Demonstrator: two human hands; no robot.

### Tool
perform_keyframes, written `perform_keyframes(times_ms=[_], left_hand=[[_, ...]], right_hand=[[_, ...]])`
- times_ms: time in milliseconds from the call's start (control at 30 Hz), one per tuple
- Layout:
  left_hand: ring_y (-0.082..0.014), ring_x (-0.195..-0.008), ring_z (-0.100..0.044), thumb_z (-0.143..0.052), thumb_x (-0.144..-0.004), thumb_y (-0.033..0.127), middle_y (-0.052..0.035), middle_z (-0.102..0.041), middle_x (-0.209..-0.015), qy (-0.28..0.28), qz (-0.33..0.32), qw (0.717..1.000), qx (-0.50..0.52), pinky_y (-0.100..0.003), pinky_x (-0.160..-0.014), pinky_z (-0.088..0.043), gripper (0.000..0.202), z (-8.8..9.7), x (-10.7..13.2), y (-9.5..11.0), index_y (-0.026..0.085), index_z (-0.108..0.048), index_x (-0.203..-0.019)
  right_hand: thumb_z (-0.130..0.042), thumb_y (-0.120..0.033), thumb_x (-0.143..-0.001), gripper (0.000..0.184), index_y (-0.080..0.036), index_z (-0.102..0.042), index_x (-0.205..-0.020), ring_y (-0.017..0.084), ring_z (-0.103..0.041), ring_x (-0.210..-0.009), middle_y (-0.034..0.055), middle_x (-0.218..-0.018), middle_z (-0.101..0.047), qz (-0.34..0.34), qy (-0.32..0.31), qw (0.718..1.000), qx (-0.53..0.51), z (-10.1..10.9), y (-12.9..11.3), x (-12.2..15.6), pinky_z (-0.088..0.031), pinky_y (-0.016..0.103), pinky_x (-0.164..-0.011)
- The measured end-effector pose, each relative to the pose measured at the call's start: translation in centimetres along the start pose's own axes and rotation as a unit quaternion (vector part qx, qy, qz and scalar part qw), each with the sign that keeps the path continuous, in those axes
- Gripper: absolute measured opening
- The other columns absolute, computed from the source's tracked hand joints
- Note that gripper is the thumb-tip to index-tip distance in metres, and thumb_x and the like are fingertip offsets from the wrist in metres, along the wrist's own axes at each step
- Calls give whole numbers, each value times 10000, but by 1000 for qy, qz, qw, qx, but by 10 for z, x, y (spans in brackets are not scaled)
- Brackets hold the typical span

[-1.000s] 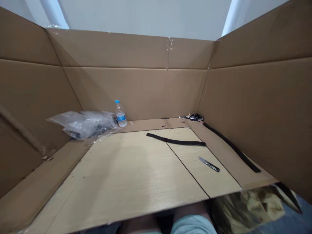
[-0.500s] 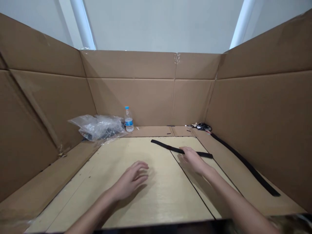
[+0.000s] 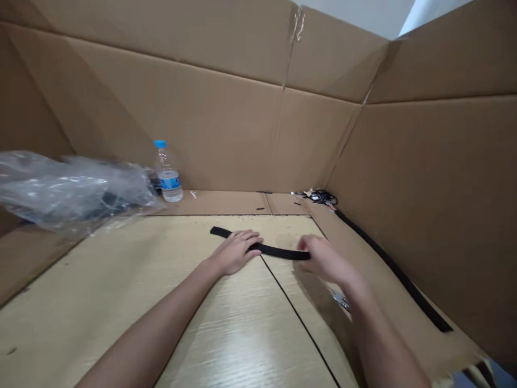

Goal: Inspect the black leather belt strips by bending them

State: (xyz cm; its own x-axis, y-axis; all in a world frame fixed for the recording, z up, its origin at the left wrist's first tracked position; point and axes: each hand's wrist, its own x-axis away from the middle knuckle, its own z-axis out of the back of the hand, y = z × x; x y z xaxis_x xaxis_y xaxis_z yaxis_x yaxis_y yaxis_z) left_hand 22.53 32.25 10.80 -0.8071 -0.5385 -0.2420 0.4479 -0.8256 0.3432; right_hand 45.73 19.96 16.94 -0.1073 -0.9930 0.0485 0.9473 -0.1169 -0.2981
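A short black strap [image 3: 278, 251] lies across the light wooden tabletop [image 3: 161, 302]. My left hand [image 3: 236, 250] rests flat on its left part, fingers stretched out over the strap. My right hand [image 3: 325, 260] covers the strap's right end; its fingers are blurred and curled downward, and whether they grip the strap is unclear. Small metal snips [image 3: 341, 300] lie on the table, mostly hidden under my right wrist.
Tall cardboard walls [image 3: 226, 118] enclose the table on three sides. A crumpled clear plastic bag [image 3: 72, 188] and a small water bottle [image 3: 166, 173] stand at the back left. A second long black strap [image 3: 398, 275] runs along the right wall. Small bits [image 3: 319, 196] lie in the back right corner.
Both hands entered the view and moved forward onto the black strap. The left hand slid from the bare table to the strap. The camera moved closer and tilted down.
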Motion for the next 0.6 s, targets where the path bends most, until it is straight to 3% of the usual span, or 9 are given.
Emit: perform_keyframes(times_ms=[67,100,233,367,467,533,600], left_hand=[[-233,-1300,-408,-362,-959,453,-56,-512,-1378,-7,1,1000,0,-420,-1076,-289,405,0,-1,0,258,-570,-1246],[-233,-1285,-417,-374,-957,446,-55,-525,-1359,-6,3,1000,2,-417,-1066,-297,392,0,-1,1,259,-577,-1235],[-231,-1198,-457,-448,-934,418,-77,-567,-1250,19,9,999,27,-386,-1021,-335,358,2,3,1,216,-584,-1198],[-242,-1128,-462,-501,-913,379,-90,-579,-1147,21,16,999,44,-378,-977,-353,302,0,2,-2,182,-606,-1116],[-250,-1089,-463,-522,-904,342,-98,-577,-1105,29,34,998,46,-391,-956,-351,251,-2,2,-4,167,-605,-1063],[-253,-1078,-458,-528,-900,318,-100,-573,-1097,46,46,997,44,-400,-951,-344,230,-2,3,-4,160,-593,-1054],[-254,-1077,-449,-536,-896,298,-100,-571,-1096,67,62,995,38,-408,-954,-334,221,-1,6,-2,153,-581,-1058]], right_hand=[[-734,-179,-566,385,-163,-621,-934,209,-591,-770,68,-889,-637,-148,-74,986,5,13,21,23,-404,266,-604],[-742,-174,-533,403,-168,-621,-917,207,-591,-754,60,-869,-638,-190,-84,978,0,15,30,34,-387,256,-579],[-630,-62,-535,338,-175,-631,-854,194,-592,-748,59,-844,-651,-246,-59,967,17,8,46,74,-372,248,-578],[-533,-24,-565,256,-169,-613,-760,180,-581,-717,46,-780,-659,-232,-63,970,25,-3,46,94,-356,248,-579],[-538,-47,-593,194,-168,-589,-736,178,-576,-702,36,-757,-658,-189,-44,981,2,-8,46,86,-350,248,-571],[-545,-96,-647,149,-171,-584,-770,178,-582,-706,39,-771,-660,-128,6,991,-29,-13,46,72,-370,249,-587],[-537,-170,-722,136,-173,-588,-848,185,-596,-731,55,-819,-669,-62,94,992,-50,-19,46,58,-399,258,-622]])
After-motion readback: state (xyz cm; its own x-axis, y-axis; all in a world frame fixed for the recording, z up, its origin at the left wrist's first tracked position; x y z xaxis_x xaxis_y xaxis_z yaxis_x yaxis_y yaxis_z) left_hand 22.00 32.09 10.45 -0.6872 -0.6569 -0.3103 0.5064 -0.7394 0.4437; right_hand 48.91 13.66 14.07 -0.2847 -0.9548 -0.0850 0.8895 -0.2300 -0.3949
